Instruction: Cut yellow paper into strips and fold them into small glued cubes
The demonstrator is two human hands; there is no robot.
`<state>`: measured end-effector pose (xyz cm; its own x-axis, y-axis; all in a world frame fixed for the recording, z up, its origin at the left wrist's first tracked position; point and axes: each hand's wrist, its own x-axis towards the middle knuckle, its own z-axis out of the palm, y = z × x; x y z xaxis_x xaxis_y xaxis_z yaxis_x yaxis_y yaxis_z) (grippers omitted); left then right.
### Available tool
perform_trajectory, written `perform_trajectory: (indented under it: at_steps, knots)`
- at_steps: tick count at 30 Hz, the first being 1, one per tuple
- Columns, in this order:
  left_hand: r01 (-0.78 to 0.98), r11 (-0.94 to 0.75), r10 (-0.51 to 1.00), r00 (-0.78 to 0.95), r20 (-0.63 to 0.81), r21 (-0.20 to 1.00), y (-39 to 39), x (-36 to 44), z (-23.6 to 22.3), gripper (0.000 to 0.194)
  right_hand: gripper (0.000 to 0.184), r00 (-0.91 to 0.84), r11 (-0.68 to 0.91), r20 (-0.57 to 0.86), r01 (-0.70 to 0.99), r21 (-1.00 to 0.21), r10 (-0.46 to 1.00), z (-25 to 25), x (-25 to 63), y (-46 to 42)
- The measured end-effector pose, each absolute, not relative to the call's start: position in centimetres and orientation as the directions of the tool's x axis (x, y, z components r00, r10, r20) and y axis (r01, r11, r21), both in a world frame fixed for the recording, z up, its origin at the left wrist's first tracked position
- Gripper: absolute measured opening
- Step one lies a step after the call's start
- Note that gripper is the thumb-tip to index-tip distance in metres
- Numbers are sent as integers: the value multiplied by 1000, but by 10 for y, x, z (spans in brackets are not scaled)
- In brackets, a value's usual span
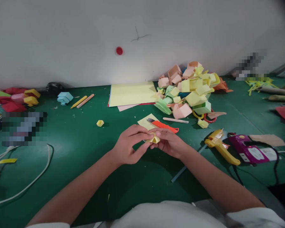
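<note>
Between my two hands is a small folded yellow paper piece (pixel 155 138) with an opening facing me. My left hand (pixel 130 144) pinches it from the left with thumb and fingertips. From the other side my right hand (pixel 168 141) grips it, thumb on top and fingers curled beneath. Just beyond my fingers lies an orange utility knife (pixel 165 125), resting partly on a pale yellow paper sheet (pixel 143 121). A similar small yellow paper piece (pixel 100 123) sits on the green table to the left. A white pen (pixel 175 120) lies past the knife.
A heap of folded paper pieces (pixel 192 91) stands at the back right, with scissors (pixel 211 116) at its foot. Coloured sheets (pixel 133 94) lie against the wall. At right are a yellow glue gun (pixel 222 147) and a purple power strip (pixel 251 148). A white cable (pixel 46 164) curves at left.
</note>
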<state>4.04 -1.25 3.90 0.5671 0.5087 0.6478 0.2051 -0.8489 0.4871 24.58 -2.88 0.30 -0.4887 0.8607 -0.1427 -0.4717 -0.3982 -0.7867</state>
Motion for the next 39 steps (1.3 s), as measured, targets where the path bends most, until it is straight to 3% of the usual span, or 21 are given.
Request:
perform_trajectory:
  at_steps: [4, 8, 13, 21, 25, 31, 35, 39]
  knots:
    - [245, -810, 566, 565, 601, 532, -7, 40, 37, 15, 27, -512, -433, -174, -445, -784, 841, 5, 246, -28]
    - [298, -701, 668, 592, 451, 648, -7, 42, 39, 25, 29, -522, -452, -194, -428, -783, 830, 5, 245, -29]
    - [347, -617, 730, 587, 350, 706, -10, 46, 41, 16, 31, -526, -469, -214, -418, -778, 823, 4, 242, -30]
    - [223, -648, 670, 621, 406, 728, -9, 42, 42, 27, 40, -506, -479, -247, -401, -781, 826, 2, 242, -30]
    - [346, -659, 722, 539, 433, 668, -10, 44, 37, 20, 44, -495, -454, -250, -350, -820, 832, 2, 240, -30]
    - [500, -627, 774, 483, 409, 597, -10, 47, 35, 15, 49, -340, -232, -154, -200, -952, 928, -1, 236, -33]
    - [609, -559, 819, 510, 263, 563, -9, 47, 38, 20, 30, -156, -2, -3, 5, -1000, 988, 3, 237, -38]
    - [643, -532, 829, 527, 185, 551, -8, 47, 35, 22, 14, -92, 87, 70, 195, -977, 993, 3, 236, -39]
